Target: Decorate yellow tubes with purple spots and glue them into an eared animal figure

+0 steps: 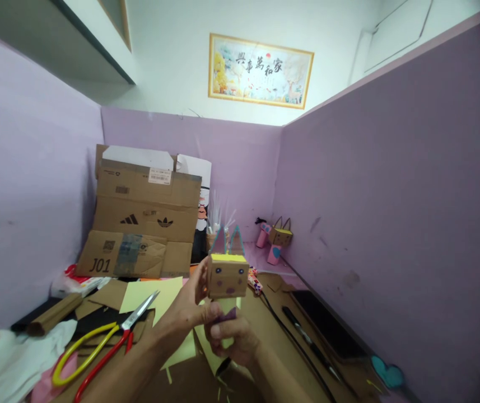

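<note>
I count two hands clasping one box-headed figure (228,280): left hand (192,302) higher, right hand (238,337) lower; one scissors (138,313) leftward.

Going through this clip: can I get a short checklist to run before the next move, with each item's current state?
1) Box head steadied: ok, the left grip is against its side.
2) Drawn eyes toward the camera: ok, both visible.
3) Lower part held: ok, the right grip is closed around it.
4) Purple piece fastened: cannot tell, fingers cover part of it.
5) Scissors out of the way: ok, they lie left of the left forearm.
6) Surface below both grips clear: not ok, pale paper lies there.
</note>
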Demonstrator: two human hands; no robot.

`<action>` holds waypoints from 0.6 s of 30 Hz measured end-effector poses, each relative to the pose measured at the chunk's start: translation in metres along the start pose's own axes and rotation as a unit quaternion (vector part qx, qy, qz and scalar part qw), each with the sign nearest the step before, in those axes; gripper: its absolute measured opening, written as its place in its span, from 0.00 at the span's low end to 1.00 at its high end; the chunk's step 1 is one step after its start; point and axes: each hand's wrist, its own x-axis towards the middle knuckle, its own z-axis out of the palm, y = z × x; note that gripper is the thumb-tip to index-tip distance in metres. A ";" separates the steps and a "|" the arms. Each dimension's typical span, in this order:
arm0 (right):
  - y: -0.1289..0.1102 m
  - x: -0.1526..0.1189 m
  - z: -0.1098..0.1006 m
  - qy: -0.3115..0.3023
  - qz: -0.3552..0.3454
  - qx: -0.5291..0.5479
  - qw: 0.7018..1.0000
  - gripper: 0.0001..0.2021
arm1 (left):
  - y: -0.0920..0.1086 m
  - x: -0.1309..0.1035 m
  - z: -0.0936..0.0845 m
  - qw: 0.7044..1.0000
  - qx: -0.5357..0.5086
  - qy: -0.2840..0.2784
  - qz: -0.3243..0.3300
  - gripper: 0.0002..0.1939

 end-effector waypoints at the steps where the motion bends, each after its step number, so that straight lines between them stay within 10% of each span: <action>1: -0.003 0.000 -0.003 0.002 0.000 0.005 1.000 0.09 | -0.002 0.000 0.001 1.000 0.000 -0.005 -0.003 0.41; 10: 0.000 0.003 0.001 -0.043 -0.026 -0.017 0.999 0.13 | -0.048 -0.007 -0.002 0.994 0.019 0.027 -0.105 0.26; 18: -0.022 -0.005 -0.015 -0.091 0.044 -0.121 0.987 0.20 | -0.031 -0.013 -0.006 0.988 0.025 0.117 -0.099 0.20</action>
